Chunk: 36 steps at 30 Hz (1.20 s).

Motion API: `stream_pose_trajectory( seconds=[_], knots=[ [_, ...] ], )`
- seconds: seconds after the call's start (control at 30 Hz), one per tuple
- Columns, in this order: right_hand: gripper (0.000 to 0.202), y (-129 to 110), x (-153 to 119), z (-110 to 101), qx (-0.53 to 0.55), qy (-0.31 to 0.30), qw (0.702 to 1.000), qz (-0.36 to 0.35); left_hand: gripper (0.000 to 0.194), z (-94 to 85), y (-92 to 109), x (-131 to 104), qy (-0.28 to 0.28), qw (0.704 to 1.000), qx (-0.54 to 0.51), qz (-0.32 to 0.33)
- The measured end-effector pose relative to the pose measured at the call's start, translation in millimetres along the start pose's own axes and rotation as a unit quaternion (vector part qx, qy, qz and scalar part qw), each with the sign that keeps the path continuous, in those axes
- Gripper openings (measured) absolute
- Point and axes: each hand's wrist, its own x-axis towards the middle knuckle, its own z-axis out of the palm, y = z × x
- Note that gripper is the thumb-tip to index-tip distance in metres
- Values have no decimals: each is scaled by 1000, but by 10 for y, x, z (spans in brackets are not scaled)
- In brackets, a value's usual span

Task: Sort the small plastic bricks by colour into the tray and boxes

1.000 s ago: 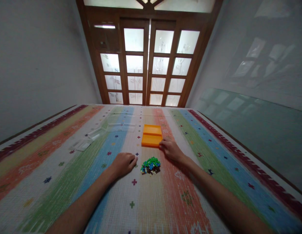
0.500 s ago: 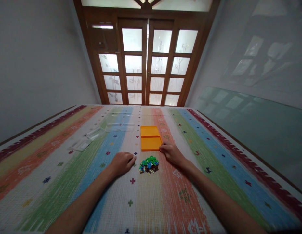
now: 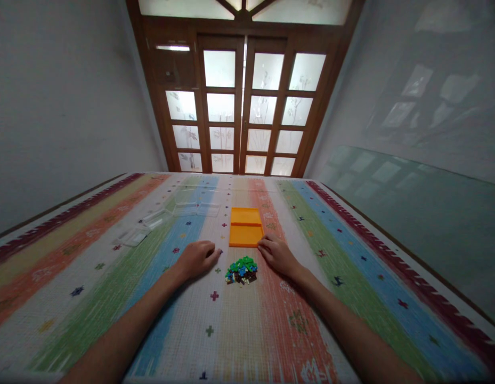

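An orange two-part case (image 3: 246,236) lies open on the striped cloth. My right hand (image 3: 276,253) touches its near right corner, fingers bent together; whether they grip the case is too small to tell. Nearer to me is a heap of small green, blue, brown and pale pieces (image 3: 241,270), between my hands. Left of the heap, my left hand (image 3: 198,258) rests on the cloth with its fingers curled; anything inside them is hidden.
Several clear plastic boxes (image 3: 135,235) stand open at the left and back left of the table. The striped cloth (image 3: 239,330) covers the table. Walls rise on both sides, and a wooden door (image 3: 242,128) with glass panes is behind.
My right hand has shifted slightly left along the near right corner of the orange case. My left hand has moved a little away from me, its fingers still curled.
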Motion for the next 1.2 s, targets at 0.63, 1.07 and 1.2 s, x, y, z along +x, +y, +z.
stream_pose_trajectory(
  seconds=[0.63, 1.07, 1.2],
  knots=[
    [18, -1, -18, 21, -21, 48, 998, -21, 31, 71, -647, 925, 44, 988, 80, -122],
    [18, 4, -12, -12, -24, 34, 999, -25, 17, -7, -386, 460, 7, 999, 38, -27],
    [19, -2, -12, -20, -25, 31, 999, -21, 17, 41, -247, 253, 13, 1000, 16, 3]
  ],
)
